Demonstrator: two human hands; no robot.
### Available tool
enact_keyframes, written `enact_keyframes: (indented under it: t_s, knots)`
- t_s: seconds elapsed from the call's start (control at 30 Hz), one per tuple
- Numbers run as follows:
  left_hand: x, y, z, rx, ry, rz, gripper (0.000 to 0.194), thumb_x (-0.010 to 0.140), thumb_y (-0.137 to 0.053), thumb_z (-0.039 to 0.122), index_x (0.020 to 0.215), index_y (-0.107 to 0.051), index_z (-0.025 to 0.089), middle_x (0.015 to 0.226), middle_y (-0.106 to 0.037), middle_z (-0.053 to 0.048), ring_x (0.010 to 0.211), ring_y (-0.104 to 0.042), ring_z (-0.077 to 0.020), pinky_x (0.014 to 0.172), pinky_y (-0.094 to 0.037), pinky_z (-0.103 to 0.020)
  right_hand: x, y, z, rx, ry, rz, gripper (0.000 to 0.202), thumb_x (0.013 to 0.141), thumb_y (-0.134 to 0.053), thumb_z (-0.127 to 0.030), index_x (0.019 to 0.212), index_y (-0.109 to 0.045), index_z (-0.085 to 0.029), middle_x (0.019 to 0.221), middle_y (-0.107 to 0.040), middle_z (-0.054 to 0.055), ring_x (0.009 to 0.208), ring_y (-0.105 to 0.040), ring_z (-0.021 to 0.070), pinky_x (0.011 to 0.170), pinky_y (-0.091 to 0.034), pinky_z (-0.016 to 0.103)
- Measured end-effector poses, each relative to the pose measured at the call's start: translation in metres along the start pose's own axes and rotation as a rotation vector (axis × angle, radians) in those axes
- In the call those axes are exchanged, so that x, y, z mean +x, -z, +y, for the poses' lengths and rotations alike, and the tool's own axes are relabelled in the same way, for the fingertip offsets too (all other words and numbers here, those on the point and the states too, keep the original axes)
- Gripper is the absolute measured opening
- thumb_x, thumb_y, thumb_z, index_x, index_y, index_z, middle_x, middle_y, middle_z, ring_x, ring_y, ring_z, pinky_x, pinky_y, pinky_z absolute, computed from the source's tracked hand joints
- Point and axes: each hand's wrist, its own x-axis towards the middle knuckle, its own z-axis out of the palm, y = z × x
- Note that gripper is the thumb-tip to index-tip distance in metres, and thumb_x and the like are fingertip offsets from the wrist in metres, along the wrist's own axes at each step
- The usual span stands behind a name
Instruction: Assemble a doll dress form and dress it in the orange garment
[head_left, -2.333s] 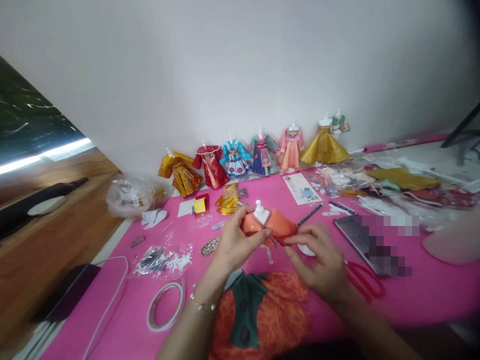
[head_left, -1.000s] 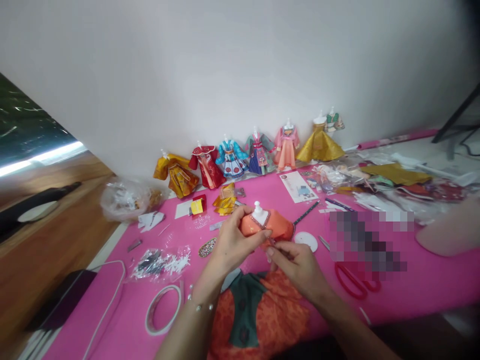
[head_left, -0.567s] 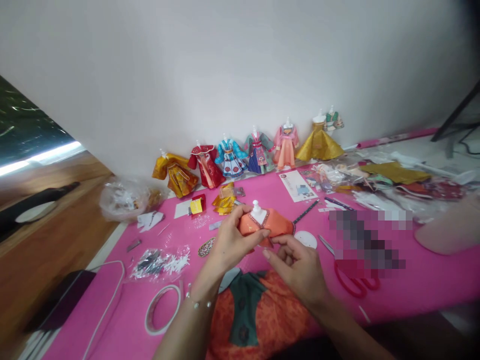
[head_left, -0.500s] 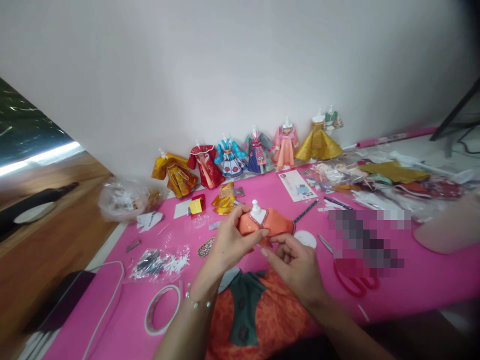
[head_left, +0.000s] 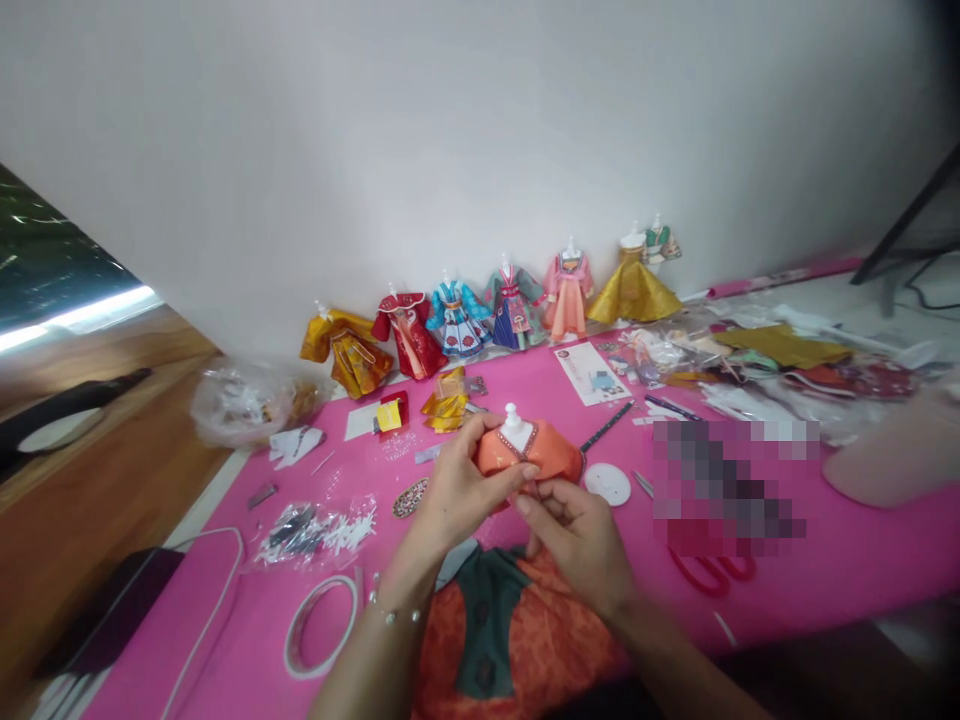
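In the left hand [head_left: 457, 490], an orange-clad doll torso [head_left: 555, 452] is clamped above a pink table [head_left: 847, 560]. The right hand [head_left: 577, 540] is curled at its lower edge; whether anything is pinched cannot be told. Below, an orange-and-green garment [head_left: 489, 635] is spread; miniature dresses [head_left: 459, 320] are lined along the wall [head_left: 480, 130].

Two hands [head_left: 454, 490], one orange-clad mannequin [head_left: 551, 450], seven other dressed mannequins [head_left: 459, 315], one tape roll [head_left: 294, 636]

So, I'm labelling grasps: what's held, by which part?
Left hand: orange garment, by one side and lower front. Right hand: at its lower edge, grip unclear.
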Motion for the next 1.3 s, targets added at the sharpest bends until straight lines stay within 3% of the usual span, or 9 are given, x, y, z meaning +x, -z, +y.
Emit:
enact_keyframes:
  t_s: [0.1, 0.2, 0.3, 0.4, 0.47, 0.57, 0.7, 0.87, 1.3]
  knots:
    - [-0.001, 0.001, -0.005, -0.020, 0.014, -0.019, 0.051, 0.069, -0.082, 0.039, 0.108, -0.054, 0.021, 0.083, -0.057, 0.001, 0.063, -0.052, -0.0129, 0.054, -0.045, -0.024, 0.001, 0.006, 0.004, -0.005, -0.016, 0.030, 0.028, 0.088, -0.060, -0.043, 0.075, -0.064, -0.018, 0.051, -0.062, -0.001, 0.046, -0.059, 0.0147, 0.047, -0.044, 0.024]
    - [-0.004, 0.001, -0.010, 0.028, -0.048, 0.005, 0.052, 0.068, -0.083, 0.043, 0.106, -0.055, 0.022, 0.084, -0.059, 0.000, 0.066, -0.054, -0.0151, 0.055, -0.046, -0.025, -0.002, 0.020, 0.009, -0.155, 0.066, 0.074, 0.028, 0.087, -0.062, -0.042, 0.073, -0.066, -0.018, 0.052, -0.059, -0.002, 0.045, -0.054, 0.0131, 0.044, -0.038, 0.024]
    - [-0.006, 0.000, -0.012, 0.085, -0.120, 0.036, 0.051, 0.068, -0.083, 0.045, 0.105, -0.056, 0.023, 0.092, -0.062, -0.003, 0.077, -0.059, -0.0199, 0.061, -0.048, -0.028, -0.005, 0.041, 0.008, -0.311, 0.221, 0.203, 0.028, 0.089, -0.062, -0.037, 0.066, -0.064, -0.020, 0.051, -0.054, -0.003, 0.045, -0.046, 0.0119, 0.044, -0.034, 0.025]
    - [-0.008, 0.000, -0.014, 0.116, -0.148, 0.028, 0.052, 0.071, -0.082, 0.044, 0.111, -0.055, 0.024, 0.098, -0.064, -0.005, 0.085, -0.062, -0.0228, 0.068, -0.050, -0.031, 0.006, 0.060, -0.003, -0.335, 0.435, 0.319, 0.012, 0.088, -0.065, -0.028, 0.077, -0.067, -0.021, 0.068, -0.064, 0.000, 0.062, -0.057, 0.0151, 0.060, -0.045, 0.027]
    - [-0.009, 0.001, -0.015, 0.139, -0.175, 0.027, 0.053, 0.074, -0.081, 0.044, 0.115, -0.054, 0.024, 0.102, -0.065, -0.006, 0.090, -0.063, -0.0241, 0.072, -0.050, -0.033, 0.019, 0.067, -0.013, -0.321, 0.547, 0.256, 0.006, 0.084, -0.069, -0.025, 0.090, -0.068, -0.022, 0.085, -0.069, 0.003, 0.081, -0.064, 0.0194, 0.075, -0.051, 0.031]
    - [-0.010, 0.002, -0.017, 0.187, -0.223, 0.031, 0.056, 0.073, -0.082, 0.044, 0.117, -0.054, 0.024, 0.107, -0.066, -0.007, 0.096, -0.063, -0.0264, 0.078, -0.050, -0.035, 0.039, 0.068, -0.027, -0.311, 0.560, 0.038, 0.026, 0.084, -0.071, -0.029, 0.109, -0.067, -0.023, 0.111, -0.070, 0.008, 0.108, -0.063, 0.0252, 0.092, -0.051, 0.038]
    - [-0.010, 0.004, -0.015, 0.236, -0.264, 0.013, 0.054, 0.073, -0.082, 0.044, 0.116, -0.056, 0.024, 0.105, -0.068, -0.005, 0.094, -0.065, -0.0257, 0.083, -0.049, -0.037, 0.053, 0.061, -0.038, -0.288, 0.509, -0.164, 0.027, 0.086, -0.068, -0.033, 0.111, -0.068, -0.023, 0.112, -0.071, 0.008, 0.106, -0.066, 0.0238, 0.092, -0.052, 0.038]
    - [-0.012, 0.003, -0.009, 0.219, -0.306, 0.043, 0.057, 0.071, -0.084, 0.043, 0.117, -0.055, 0.024, 0.112, -0.067, -0.007, 0.102, -0.064, -0.0269, 0.088, -0.048, -0.038, 0.059, 0.057, -0.041, -0.279, 0.481, -0.186, 0.016, 0.088, -0.064, -0.033, 0.098, -0.071, -0.021, 0.097, -0.074, 0.006, 0.091, -0.068, 0.0212, 0.083, -0.055, 0.035]
    - [-0.013, 0.006, -0.004, 0.317, -0.257, 0.023, 0.043, 0.073, -0.081, 0.045, 0.105, -0.062, 0.022, 0.091, -0.068, -0.001, 0.081, -0.063, -0.0210, 0.074, -0.047, -0.032, 0.065, 0.056, -0.049, -0.508, 0.635, -0.267, 0.020, 0.097, -0.050, -0.031, 0.099, -0.067, -0.021, 0.095, -0.072, 0.005, 0.088, -0.067, 0.0194, 0.079, -0.051, 0.030]
